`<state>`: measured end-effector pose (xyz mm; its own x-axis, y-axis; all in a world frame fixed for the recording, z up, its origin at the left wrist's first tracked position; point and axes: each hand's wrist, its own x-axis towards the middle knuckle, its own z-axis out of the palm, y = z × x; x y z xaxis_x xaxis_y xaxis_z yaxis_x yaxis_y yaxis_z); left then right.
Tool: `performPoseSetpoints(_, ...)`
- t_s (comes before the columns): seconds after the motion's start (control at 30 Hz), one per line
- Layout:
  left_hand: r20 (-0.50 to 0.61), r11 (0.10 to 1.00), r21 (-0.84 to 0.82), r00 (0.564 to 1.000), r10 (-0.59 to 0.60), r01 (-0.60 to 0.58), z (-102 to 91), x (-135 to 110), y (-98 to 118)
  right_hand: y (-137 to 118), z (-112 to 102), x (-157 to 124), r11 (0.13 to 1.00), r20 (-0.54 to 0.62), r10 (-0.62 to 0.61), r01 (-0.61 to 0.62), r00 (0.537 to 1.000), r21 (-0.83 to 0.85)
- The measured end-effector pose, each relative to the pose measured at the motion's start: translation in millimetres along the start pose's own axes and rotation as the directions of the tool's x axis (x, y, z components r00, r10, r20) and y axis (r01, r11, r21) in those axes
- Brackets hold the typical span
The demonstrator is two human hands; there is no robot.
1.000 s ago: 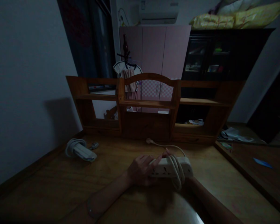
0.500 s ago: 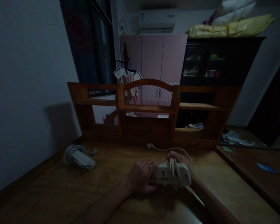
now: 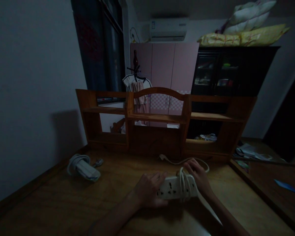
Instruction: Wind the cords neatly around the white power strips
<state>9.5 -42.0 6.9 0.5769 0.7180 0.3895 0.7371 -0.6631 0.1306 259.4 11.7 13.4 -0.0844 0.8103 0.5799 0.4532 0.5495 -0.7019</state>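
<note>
- I see the left hand [image 3: 148,191] closed around the left end of a white power strip [image 3: 166,187], fingers over the top, thumb below.
- The strip is held above the wooden desk [image 3: 64,203], its socket face toward me.
- Pale cord loops [image 3: 184,188] wrap around the strip near its right end.
- The right hand [image 3: 196,171] is beside that end, fingers curled close to the loops; I can't tell whether they grip the cord.
- Beyond the hands, I see the plug [image 3: 162,157] on the desk, its cord curving right.
- Farther left, a white cable bundle [image 3: 85,168] lies near the wall.
- A wooden shelf unit [image 3: 155,141] stands along the desk's far edge.
- Behind it I make out hanging clothes [image 3: 137,87], pink cupboards [image 3: 162,65] and a dark cabinet [image 3: 250,72].
</note>
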Motion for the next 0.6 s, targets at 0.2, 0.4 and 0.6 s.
performPoseSetpoints(0.2, -0.182, 0.925, -0.03, 0.908, -0.378, 0.379, 6.4, 1, -11, 0, -21, 2, 0.996, -0.196, 0.011, -0.029, 0.98, -0.089)
performPoseSetpoints(0.4, -0.273, 0.727, -0.483, 0.705, -0.655, 0.488, 5.5, 6, -35, -11, -11, -4, 0.996, 0.219, 0.086, -0.075, 0.972, -0.056)
performPoseSetpoints(0.6, -0.348, 0.735, -0.608, 0.731, -0.586, 0.3, 6.2, 6, -26, -47, 17, -24, 0.919, 0.622, 0.196, -0.364, 0.758, 0.154)
